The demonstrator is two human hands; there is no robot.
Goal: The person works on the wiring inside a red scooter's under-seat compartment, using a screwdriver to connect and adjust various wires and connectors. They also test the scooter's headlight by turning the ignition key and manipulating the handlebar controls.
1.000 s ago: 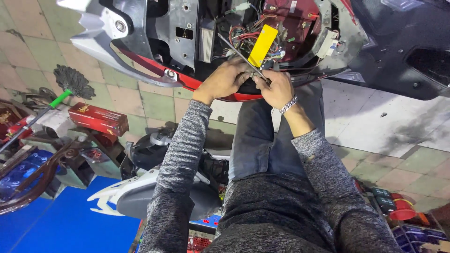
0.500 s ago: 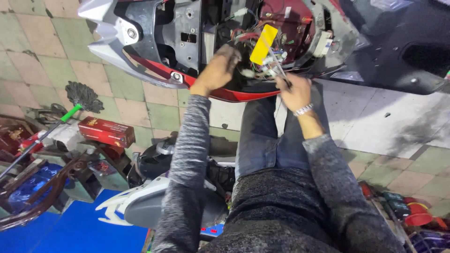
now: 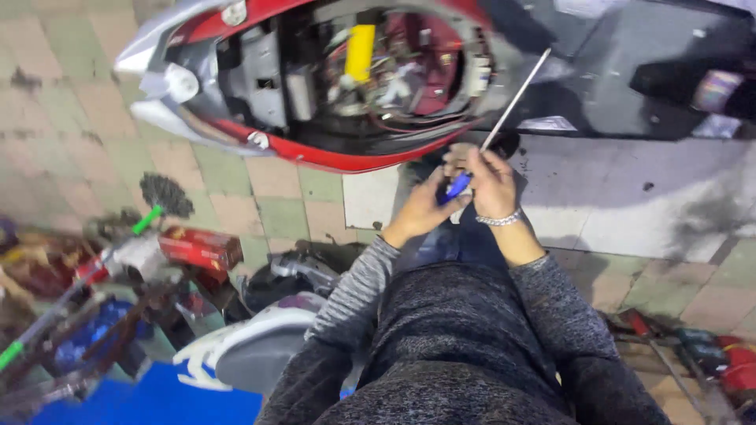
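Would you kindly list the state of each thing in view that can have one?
Screwdriver: held in both hands, its shaft pointing up and away from the person.
Left hand: closed on the blue handle.
Right hand: fingers closed around the screwdriver's upper handle.
Scooter body: cover off, wiring and a yellow part exposed.
Red box: shut, lying on the floor.

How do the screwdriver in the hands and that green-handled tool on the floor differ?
The screwdriver has a blue handle and a long thin metal shaft; the green-handled tool shows a short green grip, its end hidden among clutter. The screwdriver is held up in the right hand, with the left hand at its handle; the green-handled tool lies untouched on the tiles. Both point up and to the right.
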